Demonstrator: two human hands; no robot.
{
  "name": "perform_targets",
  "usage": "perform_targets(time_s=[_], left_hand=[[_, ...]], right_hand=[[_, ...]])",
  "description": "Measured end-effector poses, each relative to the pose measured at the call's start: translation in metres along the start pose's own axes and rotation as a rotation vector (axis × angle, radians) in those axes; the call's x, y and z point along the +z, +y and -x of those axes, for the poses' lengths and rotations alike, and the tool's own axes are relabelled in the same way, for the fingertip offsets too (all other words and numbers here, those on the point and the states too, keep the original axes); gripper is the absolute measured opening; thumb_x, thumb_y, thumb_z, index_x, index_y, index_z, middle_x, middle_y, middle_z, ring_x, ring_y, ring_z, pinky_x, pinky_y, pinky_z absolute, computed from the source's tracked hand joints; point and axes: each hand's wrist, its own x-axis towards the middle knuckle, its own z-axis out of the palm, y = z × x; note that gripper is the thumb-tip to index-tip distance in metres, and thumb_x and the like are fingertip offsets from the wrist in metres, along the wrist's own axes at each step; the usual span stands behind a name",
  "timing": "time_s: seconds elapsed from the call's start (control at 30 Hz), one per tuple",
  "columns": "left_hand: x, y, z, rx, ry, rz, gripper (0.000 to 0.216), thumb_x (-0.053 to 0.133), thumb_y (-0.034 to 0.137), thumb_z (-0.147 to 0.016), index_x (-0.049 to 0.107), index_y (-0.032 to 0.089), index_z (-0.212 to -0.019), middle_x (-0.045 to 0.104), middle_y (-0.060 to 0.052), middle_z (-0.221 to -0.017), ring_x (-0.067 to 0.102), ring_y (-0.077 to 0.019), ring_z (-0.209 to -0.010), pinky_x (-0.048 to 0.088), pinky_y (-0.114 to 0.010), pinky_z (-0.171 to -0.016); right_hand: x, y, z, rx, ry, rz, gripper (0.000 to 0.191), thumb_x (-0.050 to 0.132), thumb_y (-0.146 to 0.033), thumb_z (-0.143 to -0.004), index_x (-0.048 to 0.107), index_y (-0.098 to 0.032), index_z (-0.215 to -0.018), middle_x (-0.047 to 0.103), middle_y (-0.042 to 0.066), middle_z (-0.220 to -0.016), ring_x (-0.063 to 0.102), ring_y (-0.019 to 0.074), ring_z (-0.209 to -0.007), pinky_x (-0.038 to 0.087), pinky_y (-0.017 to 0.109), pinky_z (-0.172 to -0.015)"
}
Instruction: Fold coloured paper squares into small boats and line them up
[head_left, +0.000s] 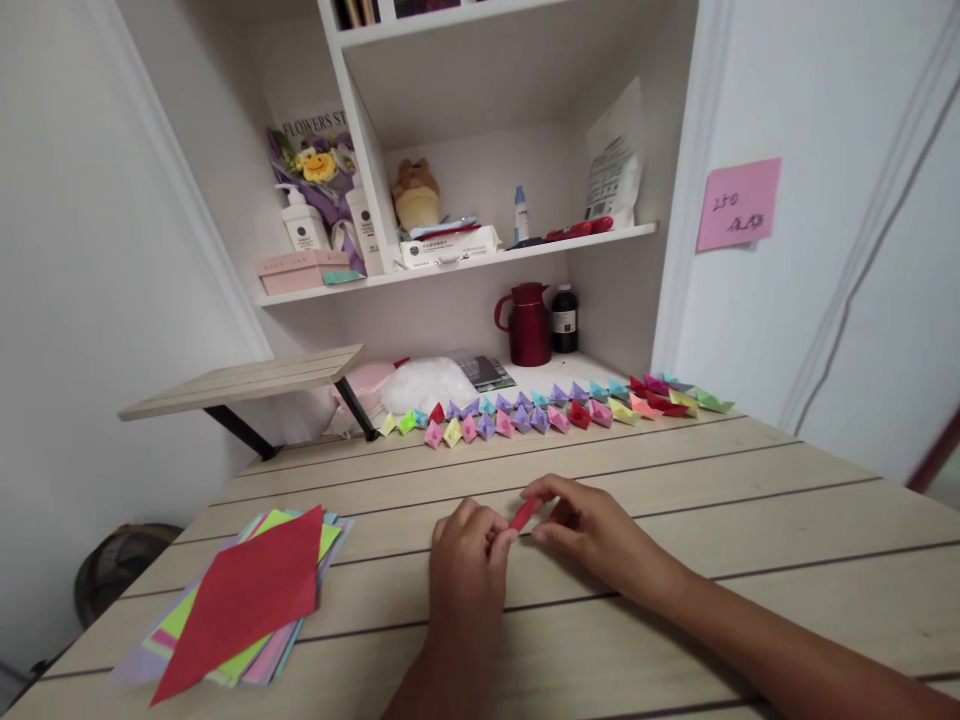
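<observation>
A small piece of folded red paper (524,513) stands slanted over the middle of the table. My left hand (471,550) is closed, pinching its lower left end between thumb and fingers. My right hand (589,525) is at the paper's right side, its fingers curved and the thumb apart from the forefinger. That forefinger's tip is at the paper's upper end; whether it presses on it I cannot tell. To the left lies a fanned stack of coloured paper sheets with a red sheet (251,600) on top. Folded paper boats (559,418) in several colours line the table's far side.
A small raised wooden shelf (247,380) on black legs stands at the back left. Behind the boats are a white plastic bag (427,385), a red jug (529,325) and a dark bottle (565,320). A pink note (739,205) sticks to the right wall.
</observation>
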Motion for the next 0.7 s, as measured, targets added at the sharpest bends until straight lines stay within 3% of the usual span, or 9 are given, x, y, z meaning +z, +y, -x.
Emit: perform_targets(time_s=[0.1, 0.17, 0.23, 0.3, 0.43, 0.57, 0.7], left_hand=[[0.0, 0.001, 0.001, 0.059, -0.002, -0.037, 0.014, 0.061, 0.015, -0.078, 0.061, 0.022, -0.066, 0.061, 0.0, -0.072, 0.053, -0.0176, -0.07, 0.031, -0.032, -0.074], [0.0, 0.002, 0.001, 0.088, -0.005, -0.068, 0.013, 0.063, 0.016, -0.077, 0.061, 0.021, -0.066, 0.06, 0.0, -0.07, 0.054, -0.0175, -0.07, 0.033, -0.033, -0.076], [0.001, 0.003, 0.002, 0.099, 0.008, -0.081, 0.011, 0.063, 0.016, -0.077, 0.063, 0.022, -0.067, 0.061, 0.0, -0.073, 0.055, -0.0181, -0.073, 0.035, -0.034, -0.079], [0.003, 0.004, 0.002, 0.083, 0.061, -0.046, 0.007, 0.063, 0.016, -0.077, 0.065, 0.023, -0.075, 0.062, -0.001, -0.082, 0.057, -0.0196, -0.081, 0.038, -0.035, -0.082], [0.005, 0.003, 0.0, -0.042, 0.16, 0.108, 0.03, 0.066, 0.016, -0.071, 0.064, 0.023, -0.099, 0.064, -0.003, -0.096, 0.06, -0.0194, -0.085, 0.043, -0.034, -0.081], [0.003, 0.004, 0.0, -0.187, 0.025, 0.215, 0.008, 0.061, 0.027, -0.076, 0.066, 0.02, -0.079, 0.066, 0.001, -0.069, 0.059, -0.0165, -0.065, 0.044, -0.027, -0.066], [-0.001, 0.01, 0.002, -0.278, -0.021, 0.381, 0.019, 0.056, 0.033, -0.08, 0.06, 0.019, -0.069, 0.06, 0.002, -0.057, 0.057, -0.015, -0.058, 0.041, -0.023, -0.056]], right_hand=[[0.0, -0.003, 0.001, -0.02, 0.025, -0.045, 0.025, 0.064, -0.023, -0.076, 0.064, -0.022, -0.101, 0.066, 0.004, -0.099, 0.06, 0.0174, -0.077, 0.046, 0.029, -0.07], [0.0, -0.005, 0.002, -0.046, 0.01, -0.018, 0.008, 0.062, -0.023, -0.079, 0.067, -0.021, -0.084, 0.067, 0.003, -0.087, 0.06, 0.0177, -0.076, 0.044, 0.029, -0.07], [-0.001, -0.005, 0.003, -0.039, 0.003, -0.011, 0.011, 0.06, -0.022, -0.081, 0.067, -0.02, -0.072, 0.065, 0.001, -0.072, 0.058, 0.0173, -0.072, 0.042, 0.028, -0.068], [-0.002, -0.005, 0.002, 0.006, 0.012, -0.089, 0.012, 0.06, -0.023, -0.08, 0.066, -0.019, -0.071, 0.064, 0.0, -0.066, 0.056, 0.016, -0.067, 0.041, 0.027, -0.065], [-0.002, 0.002, -0.002, 0.076, 0.032, -0.289, 0.012, 0.061, -0.025, -0.079, 0.063, -0.018, -0.071, 0.061, -0.002, -0.062, 0.054, 0.0145, -0.063, 0.04, 0.027, -0.065], [-0.002, 0.008, -0.004, 0.101, 0.041, -0.334, 0.012, 0.063, -0.027, -0.078, 0.062, -0.018, -0.071, 0.06, -0.002, -0.061, 0.053, 0.0144, -0.062, 0.039, 0.027, -0.064], [-0.003, 0.009, -0.004, 0.101, 0.042, -0.315, 0.013, 0.062, -0.029, -0.079, 0.062, -0.018, -0.072, 0.061, -0.001, -0.063, 0.053, 0.0154, -0.065, 0.041, 0.028, -0.066]])
